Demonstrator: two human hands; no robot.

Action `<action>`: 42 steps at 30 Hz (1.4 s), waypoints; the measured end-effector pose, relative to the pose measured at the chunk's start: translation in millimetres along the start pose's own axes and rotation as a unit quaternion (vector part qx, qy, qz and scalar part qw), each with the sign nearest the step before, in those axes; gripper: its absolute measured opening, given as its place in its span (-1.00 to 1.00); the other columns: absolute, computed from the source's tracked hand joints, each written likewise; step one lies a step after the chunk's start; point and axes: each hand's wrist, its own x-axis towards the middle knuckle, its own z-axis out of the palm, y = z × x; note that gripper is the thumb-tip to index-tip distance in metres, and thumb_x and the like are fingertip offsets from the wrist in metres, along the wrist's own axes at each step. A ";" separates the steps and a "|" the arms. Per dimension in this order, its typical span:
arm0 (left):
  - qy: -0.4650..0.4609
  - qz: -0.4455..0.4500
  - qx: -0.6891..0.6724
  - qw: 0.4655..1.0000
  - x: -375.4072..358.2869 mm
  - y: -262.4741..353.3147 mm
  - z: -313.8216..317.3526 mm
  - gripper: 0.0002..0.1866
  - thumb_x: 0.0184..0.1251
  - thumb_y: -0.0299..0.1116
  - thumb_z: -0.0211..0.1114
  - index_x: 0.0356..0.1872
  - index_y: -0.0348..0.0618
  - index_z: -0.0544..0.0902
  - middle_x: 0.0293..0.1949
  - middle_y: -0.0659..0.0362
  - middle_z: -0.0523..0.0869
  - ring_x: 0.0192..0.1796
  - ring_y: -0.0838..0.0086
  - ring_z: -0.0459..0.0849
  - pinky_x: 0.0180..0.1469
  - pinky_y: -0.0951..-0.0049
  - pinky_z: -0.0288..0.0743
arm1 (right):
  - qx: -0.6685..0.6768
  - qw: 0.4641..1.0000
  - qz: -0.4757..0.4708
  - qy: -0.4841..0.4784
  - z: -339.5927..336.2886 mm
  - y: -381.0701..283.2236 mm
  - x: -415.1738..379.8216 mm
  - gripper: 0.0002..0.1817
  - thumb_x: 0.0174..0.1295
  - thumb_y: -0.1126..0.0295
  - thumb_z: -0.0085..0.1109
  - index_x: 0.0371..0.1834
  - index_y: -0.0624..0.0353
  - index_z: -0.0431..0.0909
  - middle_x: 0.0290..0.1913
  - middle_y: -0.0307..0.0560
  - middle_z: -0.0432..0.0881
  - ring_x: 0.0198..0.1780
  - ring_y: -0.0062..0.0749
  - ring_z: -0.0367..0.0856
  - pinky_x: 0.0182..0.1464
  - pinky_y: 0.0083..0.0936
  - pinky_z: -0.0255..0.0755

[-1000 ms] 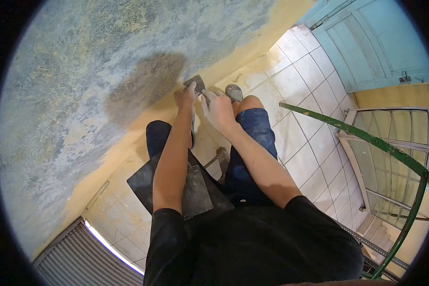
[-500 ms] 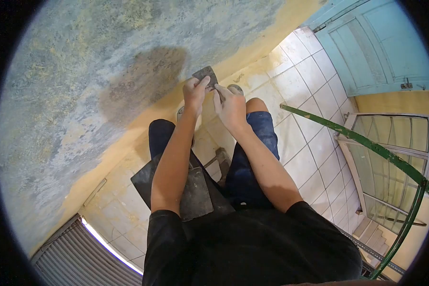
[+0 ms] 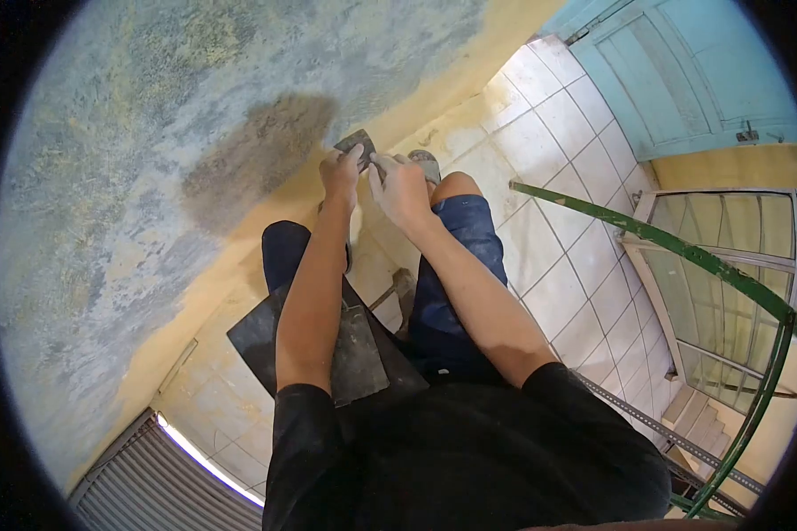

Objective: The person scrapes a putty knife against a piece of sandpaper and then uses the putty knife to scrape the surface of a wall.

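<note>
My left hand [image 3: 338, 180] pinches a small dark square of what looks like sandpaper [image 3: 355, 144] between thumb and fingers, just off the wall. My right hand [image 3: 402, 193] is closed at the lower right edge of the same piece, its thumb and forefinger against it. Dust whitens the fingertips. Across my lap, partly under my left forearm, lie a larger dark sheet [image 3: 255, 341] and a smaller grey square sheet [image 3: 360, 354]. Facing my hands is the blue-grey, mottled wall [image 3: 142, 177], with a rough brownish patch [image 3: 261, 150].
On the tiled floor [image 3: 553, 239] between my legs lies a hammer-like tool [image 3: 405, 296]. A green curved metal bar [image 3: 646, 243] crosses at the right, before a framed glass panel [image 3: 717, 226]. Beyond is a blue door [image 3: 682, 80]; a ribbed shutter [image 3: 159, 478] stands lower left.
Both hands, with the small dark square still in them, appear slightly further left in view. The whole scene has shifted a little the same way as the camera moved.
</note>
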 end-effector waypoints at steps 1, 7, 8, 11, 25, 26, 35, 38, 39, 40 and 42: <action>0.003 0.006 -0.003 1.000 -3.0 1.9 0.2 -0.82 0.29 -0.46 0.44 -0.42 -0.31 0.61 -0.39 0.15 0.68 -0.36 0.43 0.73 -0.28 0.38 0.71 | 0.007 1.000 -0.008 0.013 -1.5 -2.8 -3.5 -0.73 0.30 0.41 0.24 -0.04 0.34 0.73 -0.21 0.29 0.74 -0.18 0.15 0.71 -0.01 -0.13 0.60; 0.000 -0.056 0.003 0.998 -0.3 2.8 -3.3 -0.84 0.29 -0.45 0.44 -0.34 -0.36 0.67 -0.39 0.16 0.69 -0.37 0.43 0.72 -0.27 0.38 0.70 | 0.028 0.999 -0.005 0.032 4.8 1.2 -8.4 -0.73 0.32 0.37 0.21 -0.02 0.28 0.72 -0.32 0.30 0.67 -0.23 0.17 0.68 -0.09 -0.04 0.56; -0.005 -0.052 0.001 0.999 1.9 3.3 -0.6 -0.84 0.29 -0.45 0.44 -0.34 -0.36 0.67 -0.39 0.16 0.69 -0.37 0.43 0.72 -0.27 0.38 0.70 | 0.016 0.999 -0.025 0.024 6.1 4.7 0.3 -0.73 0.31 0.37 0.22 -0.03 0.29 0.72 -0.32 0.30 0.67 -0.23 0.18 0.68 -0.09 -0.03 0.56; -0.042 -0.031 0.017 0.998 -3.1 8.3 -4.1 -0.80 0.32 -0.34 0.46 -0.27 -0.26 0.65 -0.23 0.13 0.69 -0.19 0.43 0.69 -0.06 0.34 0.60 | 0.031 0.999 -0.008 0.038 -9.0 -8.9 -6.6 -0.74 0.30 0.39 0.21 -0.05 0.30 0.72 -0.32 0.31 0.67 -0.24 0.22 0.67 -0.09 -0.02 0.56; -0.035 -0.012 0.015 0.999 1.2 5.0 1.9 -0.73 0.29 -0.41 0.47 -0.50 -0.23 0.54 -0.40 0.17 0.67 -0.37 0.45 0.72 -0.32 0.40 0.68 | 0.019 0.998 0.005 0.067 -6.2 -4.1 -8.9 -0.75 0.31 0.38 0.20 -0.08 0.27 0.73 -0.32 0.29 0.67 -0.26 0.18 0.68 -0.10 -0.04 0.56; -0.035 -0.015 0.016 0.999 -2.1 2.6 2.5 -0.73 0.29 -0.41 0.47 -0.50 -0.23 0.54 -0.40 0.17 0.67 -0.37 0.45 0.72 -0.32 0.40 0.68 | 0.003 1.000 0.016 0.027 -0.6 -1.1 -2.3 -0.74 0.30 0.38 0.22 -0.06 0.30 0.73 -0.28 0.29 0.70 -0.22 0.16 0.69 -0.07 -0.06 0.57; -0.024 -0.002 -0.003 1.000 -4.9 5.2 5.5 -0.74 0.31 -0.42 0.46 -0.50 -0.21 0.54 -0.37 0.15 0.69 -0.37 0.43 0.72 -0.28 0.39 0.69 | 0.014 0.998 -0.017 0.051 -6.0 -1.3 5.9 -0.81 0.29 0.39 0.21 -0.15 0.24 0.72 -0.32 0.27 0.66 -0.28 0.19 0.66 -0.14 -0.01 0.56; -0.039 -0.005 0.003 0.999 -10.4 17.1 12.3 -0.71 0.31 -0.43 0.46 -0.52 -0.19 0.51 -0.40 0.20 0.64 -0.36 0.45 0.70 -0.28 0.39 0.69 | -0.003 0.999 -0.013 0.032 -5.9 5.1 5.2 -0.77 0.29 0.39 0.22 -0.08 0.23 0.73 -0.33 0.27 0.66 -0.26 0.19 0.67 -0.13 -0.03 0.57; -0.025 0.004 0.009 1.000 -7.7 12.2 12.9 -0.70 0.31 -0.44 0.46 -0.53 -0.19 0.50 -0.41 0.20 0.63 -0.35 0.46 0.71 -0.28 0.39 0.69 | 0.006 0.999 -0.019 0.033 -6.6 4.7 5.2 -0.76 0.30 0.38 0.22 -0.06 0.23 0.73 -0.33 0.27 0.66 -0.26 0.19 0.67 -0.12 -0.03 0.57; -0.011 0.013 0.016 1.000 -3.8 8.5 12.0 -0.69 0.31 -0.44 0.46 -0.54 -0.18 0.49 -0.41 0.20 0.62 -0.35 0.46 0.71 -0.28 0.38 0.69 | 0.007 0.999 -0.020 0.035 -8.3 4.4 2.5 -0.76 0.30 0.38 0.22 -0.06 0.23 0.73 -0.33 0.27 0.66 -0.26 0.19 0.67 -0.12 -0.03 0.57; -0.029 0.027 0.012 0.999 2.0 7.9 10.7 -0.68 0.31 -0.44 0.46 -0.54 -0.18 0.48 -0.42 0.20 0.62 -0.36 0.47 0.70 -0.29 0.38 0.69 | 0.040 0.996 -0.033 0.075 -12.8 -0.2 -1.6 -0.75 0.30 0.37 0.23 -0.05 0.25 0.72 -0.34 0.27 0.66 -0.24 0.19 0.68 -0.11 -0.03 0.57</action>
